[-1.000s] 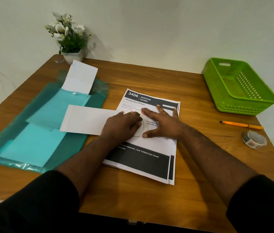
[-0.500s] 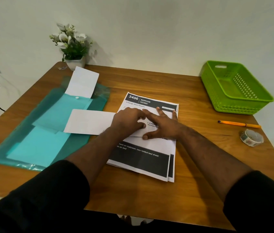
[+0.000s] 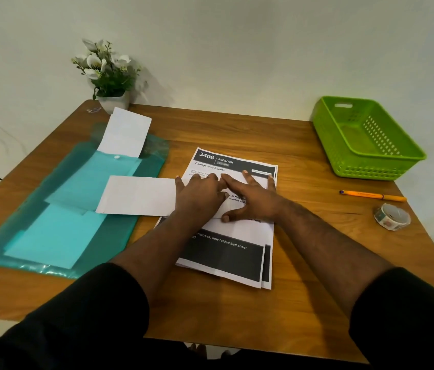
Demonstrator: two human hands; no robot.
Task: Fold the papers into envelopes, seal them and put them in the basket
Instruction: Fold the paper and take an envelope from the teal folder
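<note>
While both hands press paper (image 3: 141, 195) (flat), basket (image 3: 375, 166) empty

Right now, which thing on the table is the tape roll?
Start at the green basket in the table's far right corner. Nearer the person lies an orange pen, and just past it sits the tape roll, the only round, ring-shaped thing there.

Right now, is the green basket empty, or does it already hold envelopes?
Empty. The green basket shows only its bare floor and perforated walls; the white paper is on the table under both hands.
</note>
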